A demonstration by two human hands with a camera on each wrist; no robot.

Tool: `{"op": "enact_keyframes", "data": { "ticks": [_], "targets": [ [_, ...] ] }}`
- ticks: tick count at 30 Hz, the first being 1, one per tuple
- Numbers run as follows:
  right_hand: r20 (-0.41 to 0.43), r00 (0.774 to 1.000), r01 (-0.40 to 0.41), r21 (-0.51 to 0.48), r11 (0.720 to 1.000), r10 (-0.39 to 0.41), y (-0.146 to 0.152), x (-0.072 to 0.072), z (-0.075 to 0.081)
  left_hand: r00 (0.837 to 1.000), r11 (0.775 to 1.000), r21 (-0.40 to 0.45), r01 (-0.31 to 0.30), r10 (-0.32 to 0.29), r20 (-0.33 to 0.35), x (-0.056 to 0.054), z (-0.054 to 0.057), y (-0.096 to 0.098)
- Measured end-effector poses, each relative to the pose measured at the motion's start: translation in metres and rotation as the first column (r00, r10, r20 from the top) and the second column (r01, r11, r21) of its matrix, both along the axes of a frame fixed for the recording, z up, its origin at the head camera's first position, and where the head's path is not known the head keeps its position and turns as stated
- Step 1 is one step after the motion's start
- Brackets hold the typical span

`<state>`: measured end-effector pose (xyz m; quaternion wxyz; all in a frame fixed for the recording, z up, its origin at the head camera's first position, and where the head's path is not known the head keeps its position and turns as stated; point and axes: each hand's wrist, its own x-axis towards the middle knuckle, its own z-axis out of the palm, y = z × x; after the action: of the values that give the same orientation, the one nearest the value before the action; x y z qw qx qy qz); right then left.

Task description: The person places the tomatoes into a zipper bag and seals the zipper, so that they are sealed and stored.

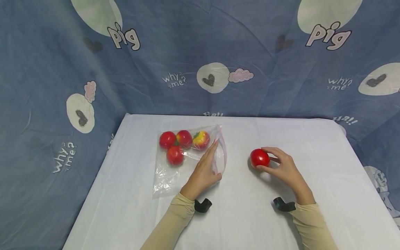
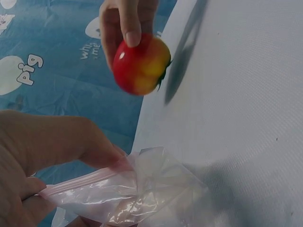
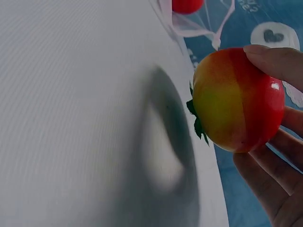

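My right hand (image 1: 282, 168) holds a red-and-yellow tomato (image 3: 236, 99) with a green leafy calyx, thumb and fingers around its sides. The tomato is above the white table, its shadow falling below it. To the left, a clear zip bag (image 1: 165, 177) with a pinkish zip edge lies flat. Several red and yellow tomatoes (image 1: 175, 155) are inside it, towards its far end. At the bag's mouth is my left hand (image 1: 203, 173), gripping the zip edge. In the left wrist view, part of that hand (image 2: 52, 142) shows against the zip strip; some fingers are hidden by the plastic.
A white cloth covers the table (image 1: 250, 215). Behind it and along the sides hangs a blue printed curtain (image 1: 175, 41). A black wrist mount (image 1: 203, 205) sits at the left wrist and another black mount (image 1: 283, 205) at the right.
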<state>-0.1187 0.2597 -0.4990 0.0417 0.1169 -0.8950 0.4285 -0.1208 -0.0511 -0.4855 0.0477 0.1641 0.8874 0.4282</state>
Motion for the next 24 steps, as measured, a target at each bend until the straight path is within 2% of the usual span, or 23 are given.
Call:
{"op": "enact_keyframes", "data": {
  "ticks": [13,24],
  "targets": [
    [0.049,0.991,-0.118,-0.088,0.989,0.122,-0.033,-0.022,0.003,0.999,1.0,0.003,0.016,-0.016,-0.036,0.0,-0.002,-0.002],
    [0.072,0.967,-0.242,-0.068,0.968,0.246,-0.068,-0.042,0.012,1.0,1.0,-0.01,0.007,-0.007,0.009,0.0,-0.002,-0.001]
  ]
}}
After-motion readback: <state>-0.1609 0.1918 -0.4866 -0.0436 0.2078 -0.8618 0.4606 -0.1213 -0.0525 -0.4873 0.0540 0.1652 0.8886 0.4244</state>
